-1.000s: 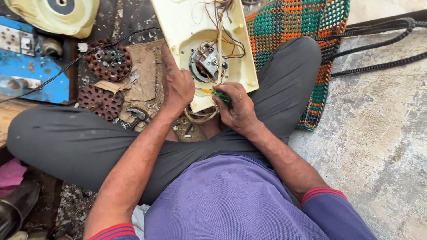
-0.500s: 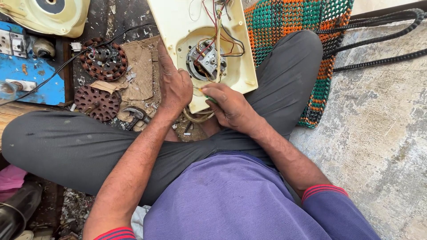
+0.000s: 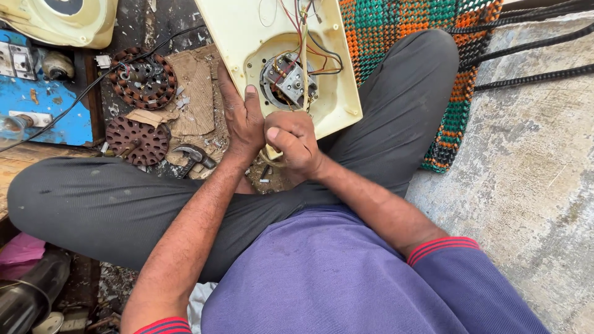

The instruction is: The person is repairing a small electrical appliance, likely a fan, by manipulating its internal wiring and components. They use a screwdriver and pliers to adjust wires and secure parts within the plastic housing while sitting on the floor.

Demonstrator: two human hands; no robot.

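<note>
The left hand (image 3: 242, 124) is pressing flat on the cream fan case (image 3: 247, 37) while the right hand (image 3: 292, 143) is making a closed fist beside it, so the thin wires (image 3: 312, 46) might be getting pulled loose.

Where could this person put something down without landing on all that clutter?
The bare concrete floor right of the woven mat, below the black cables, is free. Left is crowded: two stators, cardboard and a hammer beside the left hand. The right hand sits against the cream housing.
</note>
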